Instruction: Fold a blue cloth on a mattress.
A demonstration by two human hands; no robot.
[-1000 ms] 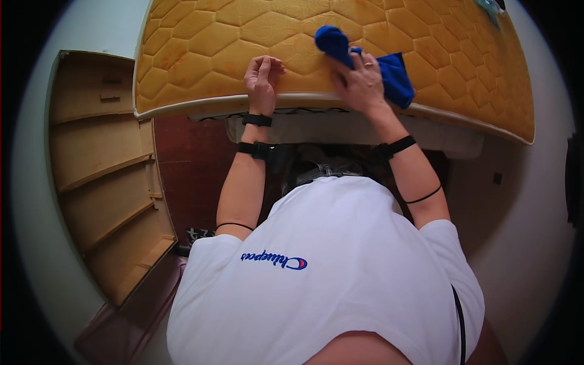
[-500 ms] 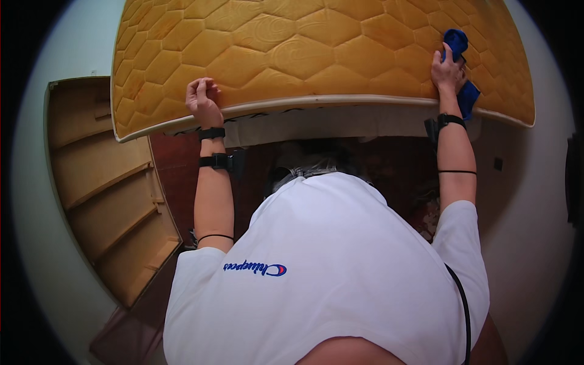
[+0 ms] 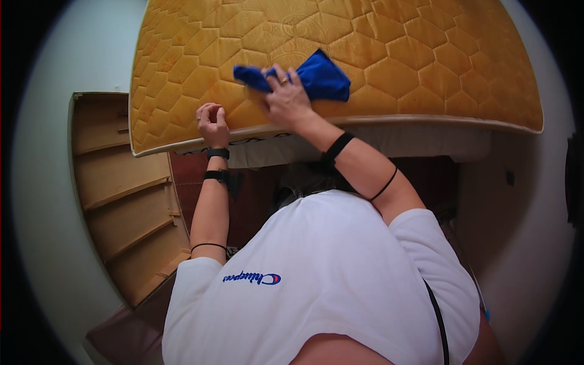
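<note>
A mattress (image 3: 420,67) with a yellow-brown quilted honeycomb cover and pale piped edge fills the upper part of the view. My right hand (image 3: 289,100) reaches across to its middle and presses a blue cloth (image 3: 325,76) against the quilting. The fingers close over the cloth, which spreads out on both sides of the hand and is slightly blurred at its left end. My left hand (image 3: 213,121) rests by the near edge of the mattress, to the left of the cloth. Its fingers are curled in, and nothing shows in them.
A wooden frame (image 3: 131,210) with cross slats leans along the wall (image 3: 42,152) at the left. White fabric (image 3: 395,141) hangs below the mattress edge, over a dark reddish area. Pinkish cloth (image 3: 131,328) lies at the lower left.
My right hand has swept the blue cloth leftward across the mattress, from its right side to near the middle. My left hand stays by the edge, still curled. The view has shifted slightly.
</note>
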